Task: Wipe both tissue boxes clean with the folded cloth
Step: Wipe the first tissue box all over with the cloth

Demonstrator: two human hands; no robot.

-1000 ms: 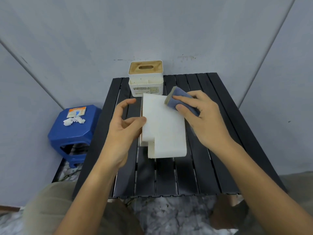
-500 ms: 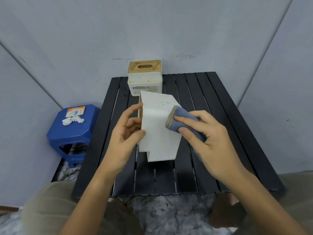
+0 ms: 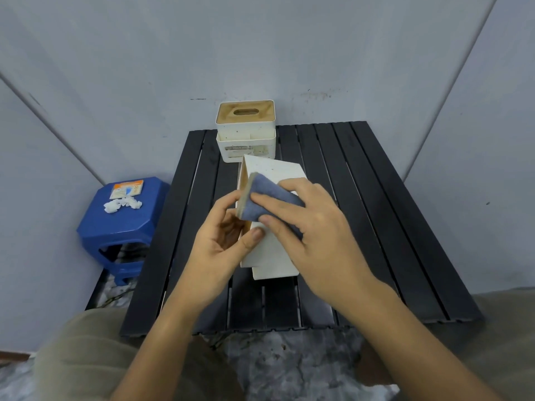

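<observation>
The far tissue box (image 3: 246,131), standing at the far edge of the table (image 3: 376,212), carries a pale label (image 3: 246,148) on its near face. Its top line seems to begin with "TISSUE", but the rest of that line and the smaller print below are too blurred to read. On the blue stool (image 3: 121,224) to the left lies an orange-and-white card (image 3: 126,189) with printing and a small picture; none of its words can be made out. No other text shows.
</observation>
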